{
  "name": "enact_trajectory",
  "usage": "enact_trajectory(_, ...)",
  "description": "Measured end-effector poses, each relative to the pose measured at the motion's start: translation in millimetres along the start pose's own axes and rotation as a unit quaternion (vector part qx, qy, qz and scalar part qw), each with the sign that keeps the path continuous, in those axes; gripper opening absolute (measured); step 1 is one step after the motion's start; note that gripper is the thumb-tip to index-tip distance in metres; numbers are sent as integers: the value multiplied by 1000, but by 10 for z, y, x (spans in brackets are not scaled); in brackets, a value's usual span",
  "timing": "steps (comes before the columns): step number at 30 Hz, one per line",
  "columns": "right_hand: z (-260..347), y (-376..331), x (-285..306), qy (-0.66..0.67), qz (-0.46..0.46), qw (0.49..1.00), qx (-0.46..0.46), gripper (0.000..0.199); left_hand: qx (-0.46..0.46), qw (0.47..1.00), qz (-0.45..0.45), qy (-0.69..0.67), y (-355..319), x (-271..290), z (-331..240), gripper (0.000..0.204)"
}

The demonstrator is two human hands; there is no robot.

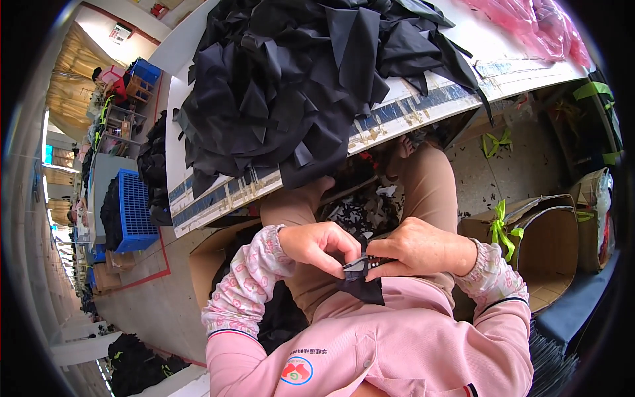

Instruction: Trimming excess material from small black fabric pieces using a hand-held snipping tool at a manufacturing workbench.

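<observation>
Above my lap, a small piece of black fabric (pixel 362 288) with a grey patch at its upper edge is held between my two hands. My left hand (pixel 325 246) pinches that edge between thumb and fingers. Closed just across from it, my right hand (pixel 415 247) grips the same piece from the right. A small dark thing with pale dots and a thin light tip shows by the right fingertips; its kind is too small to make out. The fabric's lower end hangs against my pink shirt.
A big heap of black fabric pieces (pixel 284 86) covers the white table (pixel 456 99) ahead, beside a pink plastic bag (pixel 546 30). Cardboard boxes (pixel 546 248) stand at my right, one tied with a yellow-green strip. Black scraps litter the floor; a blue crate (pixel 137 210) is at the left.
</observation>
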State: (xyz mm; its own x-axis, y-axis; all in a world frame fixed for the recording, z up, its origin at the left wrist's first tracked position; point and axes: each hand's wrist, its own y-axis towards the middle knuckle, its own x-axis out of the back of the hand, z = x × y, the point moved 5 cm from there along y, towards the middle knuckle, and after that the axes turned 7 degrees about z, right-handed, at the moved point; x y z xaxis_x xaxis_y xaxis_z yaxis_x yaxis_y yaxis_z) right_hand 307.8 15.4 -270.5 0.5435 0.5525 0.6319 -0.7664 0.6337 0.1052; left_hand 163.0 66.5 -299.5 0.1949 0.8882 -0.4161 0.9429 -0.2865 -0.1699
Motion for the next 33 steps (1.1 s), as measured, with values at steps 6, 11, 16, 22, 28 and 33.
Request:
enact_trajectory(6,0,-28,32,28,-3,1000,-13,33,-4,1000,4,-29,-11,-24,23,5)
enact_trajectory(11,-132,-156,121,102,-157,975,-122,35,-82,975,-207,-19,-111,87,53,7)
enact_trajectory(16,-11,-159,30,-12,-204,970,-128,35,-170,904,-392,30,-145,53,75,10)
enact_trajectory(22,-3,-68,-3,-63,-231,964,-120,35,-217,866,-449,39,-124,-12,38,10)
enact_trajectory(28,-41,-89,39,31,-232,963,-134,38,-216,872,-436,55,-146,-26,48,9)
enact_trajectory(33,-37,-92,37,36,-216,966,-138,39,-214,868,-442,70,-155,-30,55,9)
